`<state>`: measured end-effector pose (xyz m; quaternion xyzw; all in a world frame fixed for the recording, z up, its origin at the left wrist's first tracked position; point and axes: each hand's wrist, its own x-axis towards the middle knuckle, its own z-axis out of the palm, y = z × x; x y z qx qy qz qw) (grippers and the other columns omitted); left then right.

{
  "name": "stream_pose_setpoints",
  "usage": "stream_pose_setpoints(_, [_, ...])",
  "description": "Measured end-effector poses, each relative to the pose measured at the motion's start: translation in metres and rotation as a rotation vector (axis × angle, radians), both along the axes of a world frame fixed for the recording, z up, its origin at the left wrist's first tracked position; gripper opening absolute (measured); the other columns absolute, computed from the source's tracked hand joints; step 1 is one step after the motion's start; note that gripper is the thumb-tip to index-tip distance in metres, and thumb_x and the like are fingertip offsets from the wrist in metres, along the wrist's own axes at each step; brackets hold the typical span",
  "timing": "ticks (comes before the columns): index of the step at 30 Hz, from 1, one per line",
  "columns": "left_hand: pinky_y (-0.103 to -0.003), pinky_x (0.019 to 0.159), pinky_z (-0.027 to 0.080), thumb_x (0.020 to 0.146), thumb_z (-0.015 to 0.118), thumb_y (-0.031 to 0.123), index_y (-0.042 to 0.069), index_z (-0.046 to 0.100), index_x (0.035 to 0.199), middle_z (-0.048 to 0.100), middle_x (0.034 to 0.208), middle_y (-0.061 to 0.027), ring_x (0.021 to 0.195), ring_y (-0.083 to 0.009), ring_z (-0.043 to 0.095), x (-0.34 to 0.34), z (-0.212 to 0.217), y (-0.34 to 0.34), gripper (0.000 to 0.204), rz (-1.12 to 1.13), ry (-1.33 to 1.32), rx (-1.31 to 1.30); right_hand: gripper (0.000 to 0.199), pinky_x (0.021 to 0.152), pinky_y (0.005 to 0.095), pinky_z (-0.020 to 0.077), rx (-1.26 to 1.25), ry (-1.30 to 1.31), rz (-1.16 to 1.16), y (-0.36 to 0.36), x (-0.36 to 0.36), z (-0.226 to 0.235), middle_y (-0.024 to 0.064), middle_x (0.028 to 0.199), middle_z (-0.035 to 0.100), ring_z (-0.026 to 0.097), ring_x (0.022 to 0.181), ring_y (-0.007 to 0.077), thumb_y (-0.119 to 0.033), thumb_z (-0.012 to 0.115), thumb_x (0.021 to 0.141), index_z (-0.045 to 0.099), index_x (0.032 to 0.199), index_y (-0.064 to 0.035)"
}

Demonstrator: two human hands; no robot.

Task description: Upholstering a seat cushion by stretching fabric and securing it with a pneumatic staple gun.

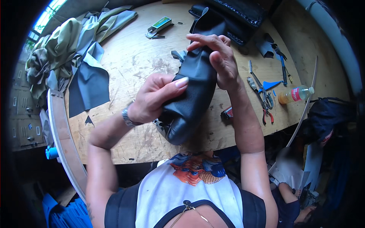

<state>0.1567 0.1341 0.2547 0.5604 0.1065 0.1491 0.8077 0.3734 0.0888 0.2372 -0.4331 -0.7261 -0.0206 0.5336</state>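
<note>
A puffy, rounded black leather piece (197,81) stands out at the centre, held over the wooden worktop (129,57) in front of the person's chest; whether it has anything inside cannot be told. The person's left grip (154,97) is closed on the near left edge of this leather piece, thumb pressed on top and fingers curled beneath. The right grip (221,59) is open at the far right part of the leather piece, its fingers reaching over the surface and the thumb apart from them. To the right of the leather piece is a clear plastic bottle (304,92) with a red label and a pale cap; amber liquid sits in the end opposite the cap. Between the bottle and the leather piece lie red-handled pliers (267,115) among other hand tools, and just right of the leather piece is a small red-and-black object (228,113), partly hidden by the right forearm. Beyond the leather piece, to its left, lies a small green-and-white box (161,23); its contents cannot be made out. Well to the left of the leather piece are a flat dark sheet (89,89) and a heap of crumpled olive-grey material (57,45). Farther left than these, below the worktop's level, a grey metal cabinet (28,123) shows closed fronts that hide whatever they hold.
</note>
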Motion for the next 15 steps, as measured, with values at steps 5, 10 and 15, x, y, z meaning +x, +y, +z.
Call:
stream_pose_setpoints(5, [-0.021, 0.060, 0.034, 0.095, 0.051, 0.017, 0.002, 0.053, 0.065, 0.050, 0.066, 0.0023, 0.062, -0.0048, 0.040, -0.007, -0.028, 0.010, 0.034, 0.113, -0.249, 0.088, 0.070, 0.087, 0.0290, 0.0273, -0.013, -0.029, -0.005, 0.013, 0.001, -0.004, 0.0041, 0.093, 0.068, 0.054, 0.086, 0.0133, -0.063, 0.024, 0.092, 0.060, 0.120, -0.0100])
stream_pose_setpoints(10, [-0.024, 0.066, 0.037, 0.094, 0.052, 0.018, -0.002, 0.053, 0.066, 0.055, 0.076, -0.0034, 0.069, -0.0078, 0.044, -0.016, -0.055, 0.037, 0.034, 0.239, -0.431, 0.143, 0.084, 0.108, 0.0401, 0.0267, -0.031, 0.220, 0.069, 0.017, -0.020, -0.043, 0.0175, 0.122, 0.057, 0.050, 0.119, 0.0296, -0.069, 0.017, 0.090, 0.041, 0.135, -0.0019])
stream_pose_setpoints(15, [-0.018, 0.056, 0.032, 0.094, 0.052, 0.021, 0.001, 0.052, 0.064, 0.048, 0.065, 0.0048, 0.059, -0.0019, 0.039, -0.020, -0.056, 0.043, 0.036, 0.316, -0.370, 0.061, 0.079, 0.110, 0.0457, 0.0228, 0.036, 0.366, -0.247, -0.009, -0.061, -0.086, 0.0215, 0.144, 0.034, 0.032, 0.134, 0.0313, -0.063, 0.021, 0.093, 0.031, 0.140, -0.0003])
